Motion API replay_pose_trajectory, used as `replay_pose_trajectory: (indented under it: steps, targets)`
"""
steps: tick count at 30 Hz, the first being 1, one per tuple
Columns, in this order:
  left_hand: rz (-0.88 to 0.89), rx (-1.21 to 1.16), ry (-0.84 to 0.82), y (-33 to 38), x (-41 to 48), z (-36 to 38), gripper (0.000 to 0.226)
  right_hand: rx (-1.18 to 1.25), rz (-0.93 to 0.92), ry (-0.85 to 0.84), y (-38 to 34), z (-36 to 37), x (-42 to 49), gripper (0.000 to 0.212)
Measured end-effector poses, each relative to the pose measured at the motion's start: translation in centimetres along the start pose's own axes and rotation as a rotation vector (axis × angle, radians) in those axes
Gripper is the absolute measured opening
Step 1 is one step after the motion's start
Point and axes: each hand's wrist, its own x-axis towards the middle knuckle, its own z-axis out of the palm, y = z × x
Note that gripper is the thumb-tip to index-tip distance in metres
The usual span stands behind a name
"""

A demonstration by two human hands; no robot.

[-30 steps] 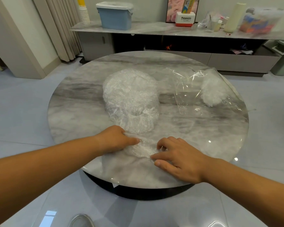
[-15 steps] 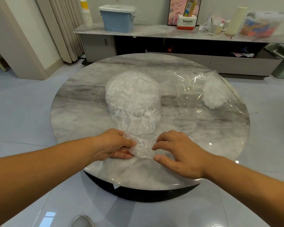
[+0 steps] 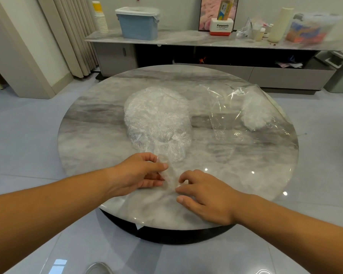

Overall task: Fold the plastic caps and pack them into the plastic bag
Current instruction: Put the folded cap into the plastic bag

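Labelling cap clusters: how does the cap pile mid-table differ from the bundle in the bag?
The cap pile is far larger than the bundle. The pile lies bare at the table's centre; the bundle sits inside the clear plastic bag near the right edge. The pile spreads loose; the bundle is compact. Both are crinkled translucent white plastic.

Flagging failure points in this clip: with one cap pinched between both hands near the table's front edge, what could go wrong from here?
1. The plastic cap, held by the left hand and right hand, is thin, crinkled film, so a fold may spring open.
2. It seems to touch the pile of caps, so lifting it could drag others along.
3. The plastic bag lies flat on the table, far right. Its mouth may be hard to open one-handed.
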Motion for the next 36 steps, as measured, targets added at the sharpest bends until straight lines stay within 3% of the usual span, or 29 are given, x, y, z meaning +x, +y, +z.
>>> replay_pose_trajectory:
  steps: [3, 9, 19, 23, 27, 30, 32, 36]
  targets:
    - [0.026, 0.009, -0.073, 0.0, -0.2, 0.4, 0.023, -0.042, -0.001, 0.001, 0.0, 0.0, -0.1, 0.052]
    - [0.022, -0.031, -0.136, 0.1, -0.3, 1.5, 0.022, -0.103, -0.012, 0.033, 0.5, 0.3, -0.6, 0.067]
    - [-0.149, -0.031, -0.203, 0.3, -0.1, 2.7, 0.034, -0.017, 0.002, 0.233, 0.7, 0.0, -3.5, 0.044]
    - [-0.174, -0.042, -0.223, 0.6, 0.0, 2.8, 0.037, 0.176, 0.027, 0.144, 0.1, 0.2, -3.3, 0.042]
    - [-0.178, -0.019, -0.222, 0.8, 0.1, 2.7, 0.032, 0.167, 0.084, 0.066, 0.4, 0.8, -2.9, 0.041]
    - [-0.064, 0.142, -0.067, 1.2, 0.8, 2.6, 0.021, 0.101, 0.101, 0.095, 0.6, 0.9, -2.4, 0.057]
    - [0.047, 0.370, 0.087, 1.5, 1.5, 2.4, 0.022, 0.058, 0.080, 0.096, 0.7, 1.0, -2.4, 0.064]
    - [0.112, 0.813, 0.152, 1.9, 2.0, 3.3, 0.034, 0.027, 0.045, 0.093, 0.9, 0.9, -2.7, 0.055]
